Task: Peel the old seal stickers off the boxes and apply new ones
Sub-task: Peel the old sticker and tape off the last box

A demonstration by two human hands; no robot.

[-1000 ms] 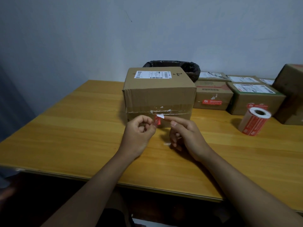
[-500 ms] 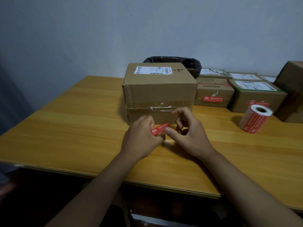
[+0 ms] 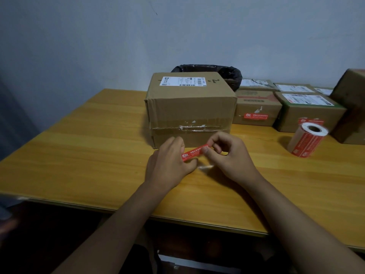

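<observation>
You are working with both arms bare: no sleeve is showing anywhere along either forearm, from where they enter at the bottom of the view up to the wrists. Your left hand [image 3: 169,163] is wearing no glove, ring, watch or band that can be seen. Your right hand [image 3: 227,157] is bare in the same way, with short, unpainted fingernails showing on its fingers [image 3: 205,150]. Below the near edge of the table the view is too dark to tell what clothing you are wearing.
</observation>
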